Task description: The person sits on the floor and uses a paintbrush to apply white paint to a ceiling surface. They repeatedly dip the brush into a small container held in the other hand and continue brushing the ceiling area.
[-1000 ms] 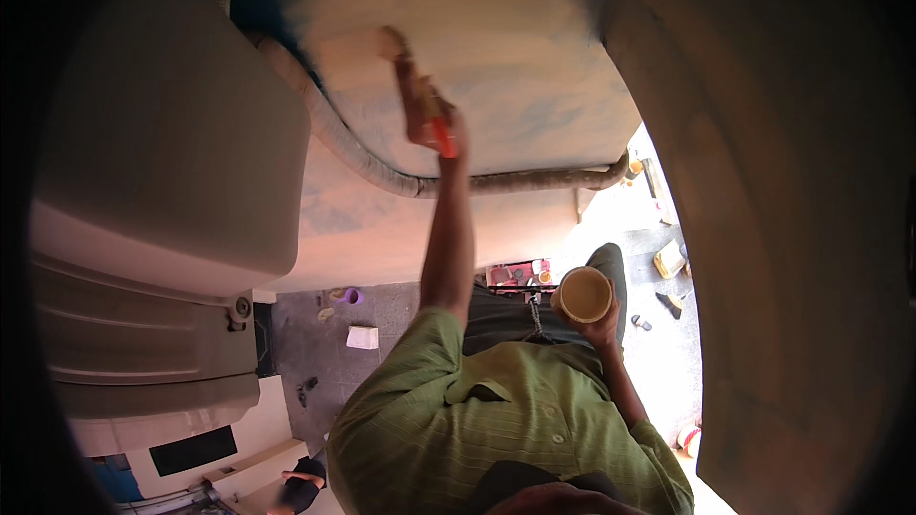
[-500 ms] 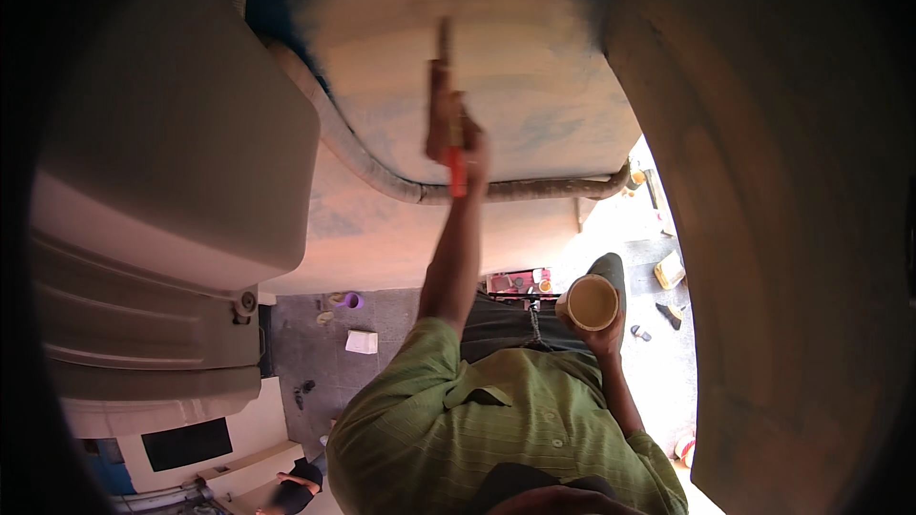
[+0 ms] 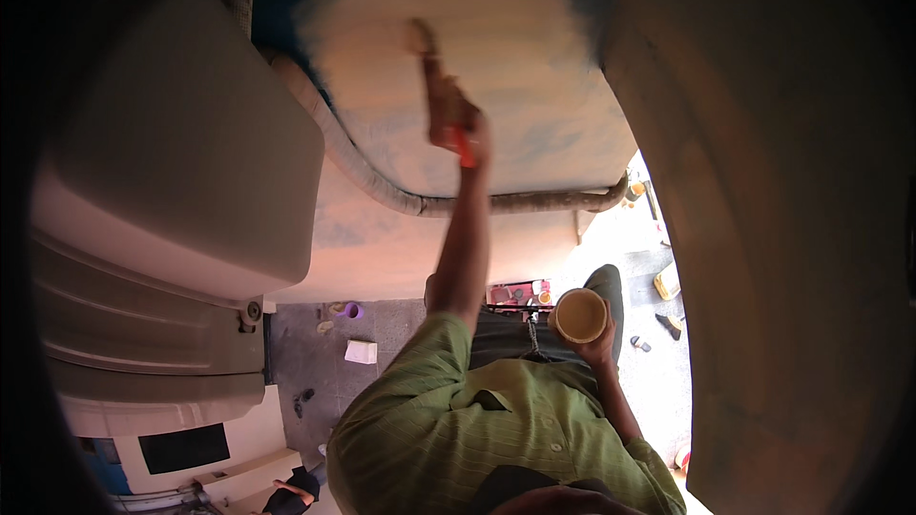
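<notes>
A broad wall (image 3: 515,48), part pale paint and part blue, fills the upper view, with a large grey tank (image 3: 162,153) bulging in at the left and a pipe (image 3: 382,186) curving along the painted patch's lower edge. The left hand (image 3: 463,129) is wrapped tight around a paintbrush (image 3: 434,86) with an orange handle (its bristles blurred), pressed on the wall well above the pipe. The right hand (image 3: 596,343) cups a small round paint cup (image 3: 580,315), held low near the green shirt (image 3: 477,439).
</notes>
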Available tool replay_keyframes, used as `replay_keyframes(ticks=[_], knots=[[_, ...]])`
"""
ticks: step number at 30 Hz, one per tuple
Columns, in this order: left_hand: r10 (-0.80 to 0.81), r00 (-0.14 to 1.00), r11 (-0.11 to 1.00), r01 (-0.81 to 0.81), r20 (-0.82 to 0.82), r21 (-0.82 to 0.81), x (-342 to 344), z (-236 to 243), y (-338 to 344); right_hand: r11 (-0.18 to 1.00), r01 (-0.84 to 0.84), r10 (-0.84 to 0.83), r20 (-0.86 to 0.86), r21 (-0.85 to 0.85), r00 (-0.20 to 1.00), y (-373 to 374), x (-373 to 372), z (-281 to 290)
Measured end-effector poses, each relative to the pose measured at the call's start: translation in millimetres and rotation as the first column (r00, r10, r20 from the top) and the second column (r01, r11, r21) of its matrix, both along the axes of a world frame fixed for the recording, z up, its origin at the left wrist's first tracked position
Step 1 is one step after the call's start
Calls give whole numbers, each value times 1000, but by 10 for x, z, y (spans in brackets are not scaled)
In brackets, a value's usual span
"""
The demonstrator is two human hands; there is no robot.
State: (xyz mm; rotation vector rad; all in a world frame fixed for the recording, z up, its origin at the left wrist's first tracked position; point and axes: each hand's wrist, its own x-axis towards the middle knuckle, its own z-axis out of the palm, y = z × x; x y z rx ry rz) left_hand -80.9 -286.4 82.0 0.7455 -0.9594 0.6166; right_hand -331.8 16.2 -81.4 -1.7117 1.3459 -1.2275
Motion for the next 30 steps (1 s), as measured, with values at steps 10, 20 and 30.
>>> replay_keyframes(ticks=[10,20,30], knots=[[-445,894,891,436,56,125,-1144,9,486,992,126,-124,70,-13,990,64,-129,-65],[161,987,985,-160,9,-67,1177,414,280,1000,23,-22,70,-11,997,-53,-37,-180],[-300,948,954,296,-110,-54,-284,342,116,1000,14,-13,90,-10,996,-32,-26,-25]])
